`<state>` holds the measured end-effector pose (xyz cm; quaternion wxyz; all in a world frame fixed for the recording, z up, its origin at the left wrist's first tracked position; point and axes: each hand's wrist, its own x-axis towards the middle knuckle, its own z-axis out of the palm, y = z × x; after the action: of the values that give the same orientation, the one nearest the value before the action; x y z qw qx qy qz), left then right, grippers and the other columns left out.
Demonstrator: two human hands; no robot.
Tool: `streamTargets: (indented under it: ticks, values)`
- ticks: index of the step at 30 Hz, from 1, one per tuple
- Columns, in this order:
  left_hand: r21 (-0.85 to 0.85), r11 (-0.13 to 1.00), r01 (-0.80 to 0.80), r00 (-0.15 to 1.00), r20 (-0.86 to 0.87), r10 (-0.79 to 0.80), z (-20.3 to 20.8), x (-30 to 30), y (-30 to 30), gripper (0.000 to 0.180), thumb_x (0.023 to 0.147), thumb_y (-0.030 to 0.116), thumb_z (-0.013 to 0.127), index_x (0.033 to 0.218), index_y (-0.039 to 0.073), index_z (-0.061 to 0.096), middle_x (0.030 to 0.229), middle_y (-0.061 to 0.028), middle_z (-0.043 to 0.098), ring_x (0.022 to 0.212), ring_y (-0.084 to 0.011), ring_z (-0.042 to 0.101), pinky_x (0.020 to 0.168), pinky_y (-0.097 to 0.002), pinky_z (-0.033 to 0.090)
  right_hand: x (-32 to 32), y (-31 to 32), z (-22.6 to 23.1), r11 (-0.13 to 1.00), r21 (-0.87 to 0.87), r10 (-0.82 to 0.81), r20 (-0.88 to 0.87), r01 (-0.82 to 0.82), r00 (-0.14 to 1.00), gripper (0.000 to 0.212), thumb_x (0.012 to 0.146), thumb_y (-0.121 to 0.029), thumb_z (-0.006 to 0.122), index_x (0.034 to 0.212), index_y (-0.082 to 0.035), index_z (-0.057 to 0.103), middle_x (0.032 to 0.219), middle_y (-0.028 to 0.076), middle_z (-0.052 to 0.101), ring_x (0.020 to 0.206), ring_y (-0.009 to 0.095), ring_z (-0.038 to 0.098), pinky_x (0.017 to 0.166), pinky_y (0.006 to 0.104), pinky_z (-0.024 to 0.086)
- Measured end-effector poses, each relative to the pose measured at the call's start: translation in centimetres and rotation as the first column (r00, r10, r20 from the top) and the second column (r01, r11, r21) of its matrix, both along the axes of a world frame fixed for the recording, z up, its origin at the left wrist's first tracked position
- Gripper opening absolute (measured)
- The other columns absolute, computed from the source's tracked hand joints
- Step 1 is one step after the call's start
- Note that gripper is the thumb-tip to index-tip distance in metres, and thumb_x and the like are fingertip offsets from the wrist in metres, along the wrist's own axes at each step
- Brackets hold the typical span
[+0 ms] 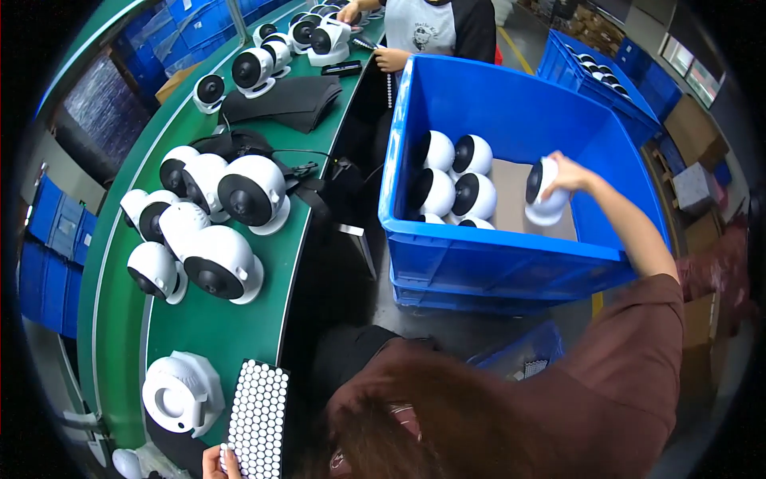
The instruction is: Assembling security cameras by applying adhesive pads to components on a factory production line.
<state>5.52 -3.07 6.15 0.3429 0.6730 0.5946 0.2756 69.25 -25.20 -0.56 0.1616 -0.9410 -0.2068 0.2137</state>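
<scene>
Camera [542, 196]: smooth white ball, round black face | right grip [568, 176] clasping it over glossy blue plastic bin [511, 254] | left grip [219, 463] touching dotted sheet [260, 415], I can't tell if closed

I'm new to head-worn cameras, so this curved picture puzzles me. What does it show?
No machine here: these are a person's bare hands. The picture comes from the left of two fisheye cameras on the person's head, looking down, so straight edges bend near the rim. The right hand reaches over the rim of a blue bin, holding a white ball-shaped camera; similar ones sit in the bin. The left hand is at the lower end of a sheet of round white pads. More ball-shaped cameras and flat black sheets lie on the green table.
</scene>
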Motion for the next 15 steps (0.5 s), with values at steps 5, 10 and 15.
streamTargets:
  ticks: [5, 10, 15]
  values:
    - [0.047, 0.998, 0.051, 0.998, -0.027, -0.049, 0.3, -0.7, 0.4, 0.012, 0.081, 0.010, 0.060, 0.084, -0.001, 0.059, 0.074, -0.0055, 0.058, 0.066, -0.0102, 0.050, 0.060, -0.0232, 0.041, -0.6, -1.1, -7.1, 0.945, -0.106, 0.299, -0.101, -0.309, 0.949, 0.118, 0.033, -0.038, 0.086, 0.124, 0.003, 0.023, 0.118, 0.022, 0.041, 0.105, 0.034, 0.047, 0.085, 0.0422, 0.045]
    - [-0.038, 0.999, -0.015, 0.999, 0.038, 0.016, 0.2, 0.0, -0.3, 0.017, 0.084, 0.015, 0.055, 0.087, -0.002, 0.058, 0.076, -0.0068, 0.059, 0.067, -0.0108, 0.051, 0.061, -0.0239, 0.042, -1.7, -2.4, -11.5, 0.947, -0.100, 0.300, -0.064, -0.305, 0.952, 0.108, 0.043, -0.035, 0.084, 0.127, -0.001, 0.025, 0.127, 0.020, 0.032, 0.118, 0.035, 0.034, 0.093, 0.0477, 0.035]
    - [0.008, 1.000, -0.026, 0.998, 0.050, 0.025, 0.2, -1.3, -1.2, 0.021, 0.086, 0.018, 0.053, 0.092, -0.001, 0.058, 0.079, -0.0088, 0.060, 0.071, -0.0154, 0.054, 0.066, -0.0270, 0.043, -0.6, -3.0, -10.4, 0.952, -0.144, -0.292, -0.689, 0.270, 0.664, 0.097, 0.063, -0.039, 0.075, 0.131, -0.013, 0.011, 0.133, 0.015, 0.024, 0.115, 0.039, 0.036, 0.085, 0.0590, 0.037]
